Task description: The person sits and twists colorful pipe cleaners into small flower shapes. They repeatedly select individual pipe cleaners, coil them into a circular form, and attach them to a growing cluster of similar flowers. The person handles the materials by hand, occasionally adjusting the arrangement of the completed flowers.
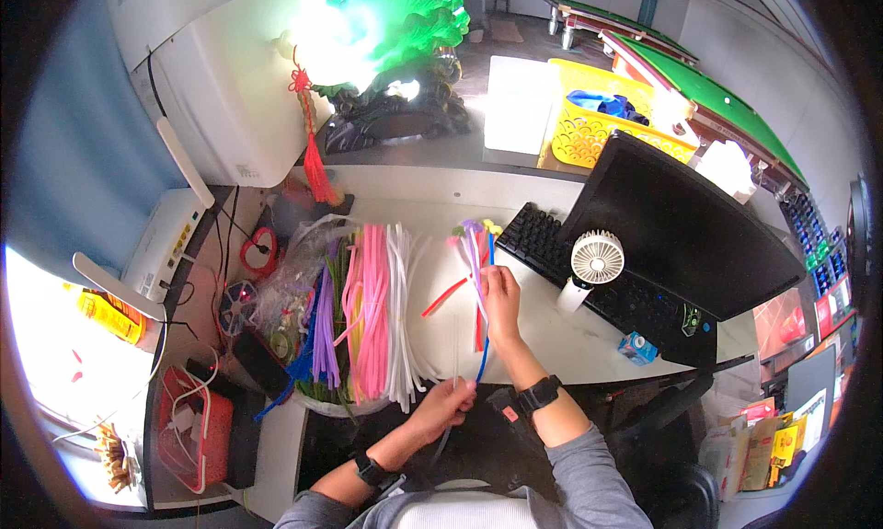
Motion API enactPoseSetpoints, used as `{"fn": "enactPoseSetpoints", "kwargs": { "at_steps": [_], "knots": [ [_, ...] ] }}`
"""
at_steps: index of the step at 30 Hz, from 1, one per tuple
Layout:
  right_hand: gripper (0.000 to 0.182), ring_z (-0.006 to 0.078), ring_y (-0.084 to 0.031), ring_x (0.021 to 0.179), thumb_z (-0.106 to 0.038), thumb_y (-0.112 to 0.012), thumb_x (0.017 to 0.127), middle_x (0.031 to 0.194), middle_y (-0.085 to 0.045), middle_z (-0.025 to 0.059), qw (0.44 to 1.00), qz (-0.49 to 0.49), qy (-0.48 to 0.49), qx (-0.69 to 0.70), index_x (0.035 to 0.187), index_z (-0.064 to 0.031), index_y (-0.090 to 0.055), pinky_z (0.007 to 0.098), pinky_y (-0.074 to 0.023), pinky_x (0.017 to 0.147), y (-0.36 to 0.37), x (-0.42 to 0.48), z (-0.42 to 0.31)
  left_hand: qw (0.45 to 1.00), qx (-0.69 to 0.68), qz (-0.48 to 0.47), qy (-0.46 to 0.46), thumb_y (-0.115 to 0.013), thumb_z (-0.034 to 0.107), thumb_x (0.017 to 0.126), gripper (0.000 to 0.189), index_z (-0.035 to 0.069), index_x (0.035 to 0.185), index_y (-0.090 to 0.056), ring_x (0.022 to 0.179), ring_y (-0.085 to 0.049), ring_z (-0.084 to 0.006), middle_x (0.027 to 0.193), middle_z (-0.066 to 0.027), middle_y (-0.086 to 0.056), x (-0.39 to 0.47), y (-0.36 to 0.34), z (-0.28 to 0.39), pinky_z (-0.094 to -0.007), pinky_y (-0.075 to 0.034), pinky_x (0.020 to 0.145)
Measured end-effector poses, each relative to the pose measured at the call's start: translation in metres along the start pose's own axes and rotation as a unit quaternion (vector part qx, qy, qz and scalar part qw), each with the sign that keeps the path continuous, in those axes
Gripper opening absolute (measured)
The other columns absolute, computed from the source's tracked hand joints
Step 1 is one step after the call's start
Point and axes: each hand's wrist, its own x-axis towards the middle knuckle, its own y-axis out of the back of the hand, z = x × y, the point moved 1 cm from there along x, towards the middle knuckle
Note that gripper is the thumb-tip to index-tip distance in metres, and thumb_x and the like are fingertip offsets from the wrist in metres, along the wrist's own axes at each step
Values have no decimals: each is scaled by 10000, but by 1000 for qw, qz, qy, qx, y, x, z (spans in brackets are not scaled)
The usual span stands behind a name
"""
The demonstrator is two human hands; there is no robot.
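My left hand pinches the lower end of a blue pipe cleaner near the desk's front edge; a thin pale strip runs through the same hand. Further up, my right hand is closed on the stems, with the blue one and a pale purple pipe cleaner passing at its fingers. Red pipe cleaners lie beside and under them. Small purple, yellow and pink fuzzy pieces rest at the top. Left of my hands are bundles of pink, white, purple and blue pipe cleaners.
A handheld fan stands before a black monitor and keyboard. A small blue carton is at the right. Crumpled clear plastic, a tape roll and a red basket are at the left. A raised ledge holds a yellow basket.
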Motion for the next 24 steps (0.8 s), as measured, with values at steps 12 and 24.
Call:
{"fn": "enactPoseSetpoints", "kwargs": {
  "at_steps": [12, 24],
  "knots": [
    [179, 226, -532, 567, -186, -452, 858, 649, -548, 130, 965, 73, 143, -206, 830, -26, -527, 328, -411, 536, -13, 15, 14, 998, -42, 35, 36, -668, 272, 740, 233, 89, 843, -566, 484, -343, 4, 671, 64, -494, -8, -25, 5, -164, -187, 394],
    [81, 185, -553, 562, -112, -530, 749, 618, -526, 34, 678, -102, 465, -560, 804, -78, -481, 295, -454, 475, -3, -17, 21, 994, -72, 36, 80, -665, 288, 739, 209, 121, 764, -542, 538, -423, 6, 656, 77, -497, -4, -27, -2, -143, -197, 399]
  ]
}}
